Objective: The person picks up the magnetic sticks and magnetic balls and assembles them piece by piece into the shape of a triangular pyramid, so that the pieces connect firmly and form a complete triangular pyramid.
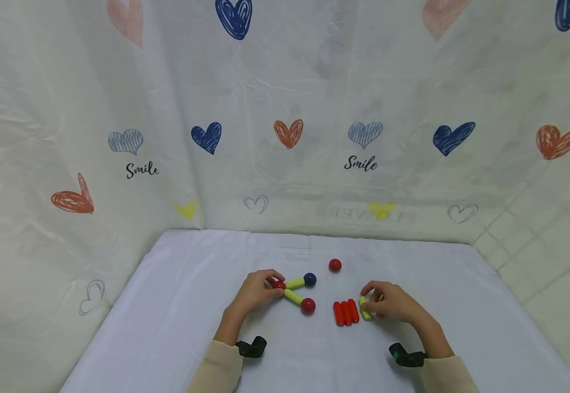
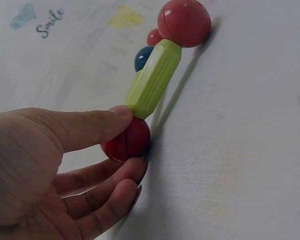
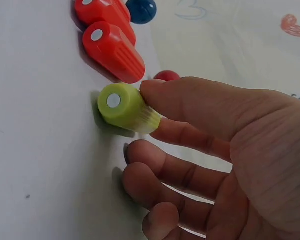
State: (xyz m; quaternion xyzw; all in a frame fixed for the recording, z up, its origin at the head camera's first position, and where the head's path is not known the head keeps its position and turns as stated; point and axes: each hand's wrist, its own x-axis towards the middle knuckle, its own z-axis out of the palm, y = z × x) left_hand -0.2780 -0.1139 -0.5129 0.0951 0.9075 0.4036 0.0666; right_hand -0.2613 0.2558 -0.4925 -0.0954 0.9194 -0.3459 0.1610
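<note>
My left hand (image 1: pixel 257 288) pinches a red ball (image 2: pixel 127 142) between thumb and fingers. From that ball two yellow-green building sticks (image 2: pixel 155 80) spread out in a V. One stick ends in a dark blue ball (image 1: pixel 310 279), the other in a second red ball (image 1: pixel 308 306). My right hand (image 1: pixel 394 302) holds a loose yellow-green stick (image 3: pixel 125 107) between thumb and forefinger, at the table surface. Its near end bears a round silvery disc. Just left of this stick lie three red sticks (image 1: pixel 346 313), side by side.
A separate red ball (image 1: pixel 335 265) lies farther back on the white-covered table (image 1: pixel 388 262). Behind the table hangs a pale curtain (image 1: pixel 285 82) printed with hearts. Black wrist cameras (image 1: pixel 252 347) sit on both wrists.
</note>
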